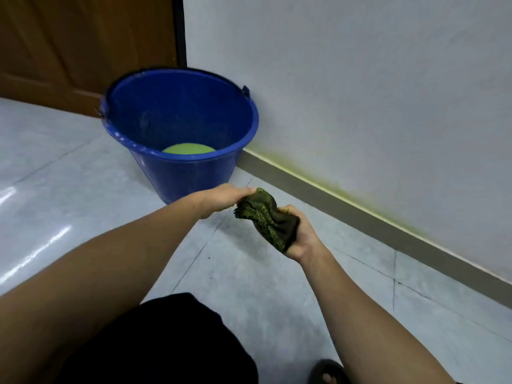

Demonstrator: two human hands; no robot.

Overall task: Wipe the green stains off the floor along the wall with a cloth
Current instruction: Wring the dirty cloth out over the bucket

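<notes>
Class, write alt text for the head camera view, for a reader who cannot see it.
Both hands, left hand and right hand, grip a bunched, green-stained dark cloth above a pale tiled floor. Behind them a blue bucket holding green liquid stands by the wall, whose base shows a yellow-green stain.

blue bucket (180, 128) blocks the corner; bare floor (277, 273) runs open beside the wall (360, 92)

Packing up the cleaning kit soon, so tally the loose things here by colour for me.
Blue: 1, the bucket
Dark green: 1, the cloth, held by both hands, left and right
Black: 1, the sandal
Total: 3
</notes>
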